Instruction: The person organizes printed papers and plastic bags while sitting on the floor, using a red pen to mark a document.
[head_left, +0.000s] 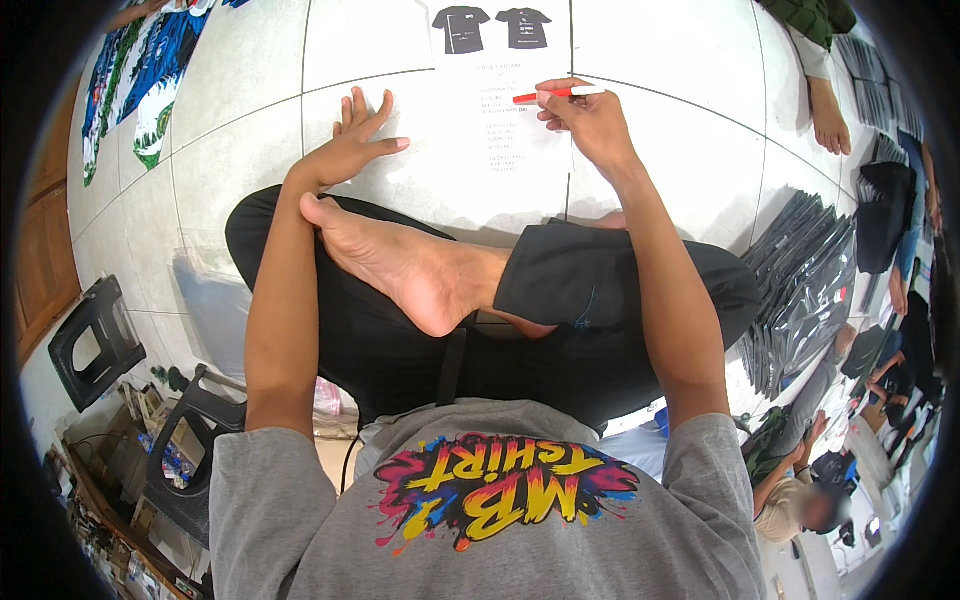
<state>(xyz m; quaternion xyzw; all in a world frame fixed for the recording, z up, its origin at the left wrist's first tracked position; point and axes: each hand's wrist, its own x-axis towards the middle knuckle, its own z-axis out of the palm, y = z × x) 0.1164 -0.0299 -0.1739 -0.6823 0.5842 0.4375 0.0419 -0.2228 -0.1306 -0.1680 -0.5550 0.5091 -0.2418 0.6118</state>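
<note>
On the tiled floor (pixel 240 140), I grip a red-and-white marker (pixel 527 98) in my right hand (pixel 595 118) over the printed sheet (pixel 455 130), my empty left hand (pixel 350 148) splayed beside it, where one slip (capped or not, I cannot tell) could streak the sheet.

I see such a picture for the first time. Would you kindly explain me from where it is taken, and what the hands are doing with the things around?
There is no machine: a person sits here, bare-handed. The one picture comes from a wide fisheye camera on the person's head, looking down, so straight edges bend.

The right hand has a red-and-white pen in its grip, the red end over a white sheet on the tiled floor. The left hand holds nothing, fingers spread beside the sheet. Dark packed items lie at right, colourful clothing at upper left.
</note>
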